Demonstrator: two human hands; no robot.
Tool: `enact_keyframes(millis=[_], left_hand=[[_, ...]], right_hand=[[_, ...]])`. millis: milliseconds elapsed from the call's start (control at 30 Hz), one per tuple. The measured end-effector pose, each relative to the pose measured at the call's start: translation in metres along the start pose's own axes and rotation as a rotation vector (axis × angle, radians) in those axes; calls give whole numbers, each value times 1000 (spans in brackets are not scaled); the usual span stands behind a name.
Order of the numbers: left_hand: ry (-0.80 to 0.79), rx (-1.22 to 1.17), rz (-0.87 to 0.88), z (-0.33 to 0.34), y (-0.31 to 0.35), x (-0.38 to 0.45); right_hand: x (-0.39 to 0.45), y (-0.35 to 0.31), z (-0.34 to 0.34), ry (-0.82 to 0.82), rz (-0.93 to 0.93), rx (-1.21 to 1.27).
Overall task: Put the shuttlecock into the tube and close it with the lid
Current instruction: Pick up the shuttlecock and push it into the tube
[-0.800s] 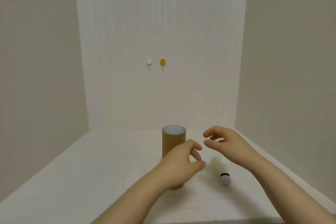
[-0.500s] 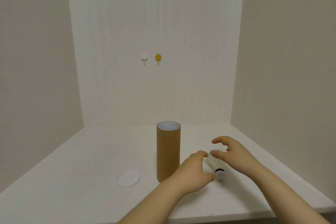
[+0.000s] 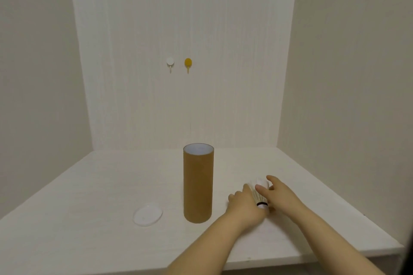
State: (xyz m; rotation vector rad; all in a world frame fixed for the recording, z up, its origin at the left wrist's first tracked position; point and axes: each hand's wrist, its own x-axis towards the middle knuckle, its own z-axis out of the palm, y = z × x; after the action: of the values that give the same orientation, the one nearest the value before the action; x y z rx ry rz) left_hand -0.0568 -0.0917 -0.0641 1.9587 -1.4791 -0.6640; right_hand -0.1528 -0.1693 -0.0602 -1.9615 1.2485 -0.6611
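Observation:
A brown cardboard tube [image 3: 198, 183] stands upright in the middle of the white table [image 3: 107, 187], its top open. Left of its base lies the clear round lid [image 3: 148, 214], flat on the table. To the right of the tube a white feather shuttlecock [image 3: 259, 195] lies on the table with its black-banded cork toward me. My left hand [image 3: 242, 206] rests against its left side, fingers apart. On the shuttlecock's right, my right hand [image 3: 280, 196] has thumb and forefinger pinched on the feather skirt. Both hands hide parts of the shuttlecock.
The table sits in a white alcove with walls at the back, left and right. A white hook [image 3: 170, 62] and a yellow hook [image 3: 188, 63] hang on the back wall. The table's front edge runs just under my forearms.
Both hands have dropped from above the table down onto the shuttlecock and come in on it from either side. My view has tilted, so the tube now shows in full.

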Motion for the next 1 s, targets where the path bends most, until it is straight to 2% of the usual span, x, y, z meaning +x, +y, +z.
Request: enact_keyframes(millis=[100,167,300,467,800,1000], left_hand=[[-9,-187,54,-1,1,1],[12,-222,67,-3,1,3],[73,-358,-81,-7,-3,5],[125,-432,-72,-14,-5,5],[242,-552,147,-55,26,-20],[392,-395,329,-100,45,-44]], right_hand=[[2,1,6,23,11,31],[3,2,9,45,22,100],[1,0,13,73,10,207],[-8,-16,10,85,-33,341],[-30,-67,-20,216,-250,475],[-38,-105,-31,180,-423,577]])
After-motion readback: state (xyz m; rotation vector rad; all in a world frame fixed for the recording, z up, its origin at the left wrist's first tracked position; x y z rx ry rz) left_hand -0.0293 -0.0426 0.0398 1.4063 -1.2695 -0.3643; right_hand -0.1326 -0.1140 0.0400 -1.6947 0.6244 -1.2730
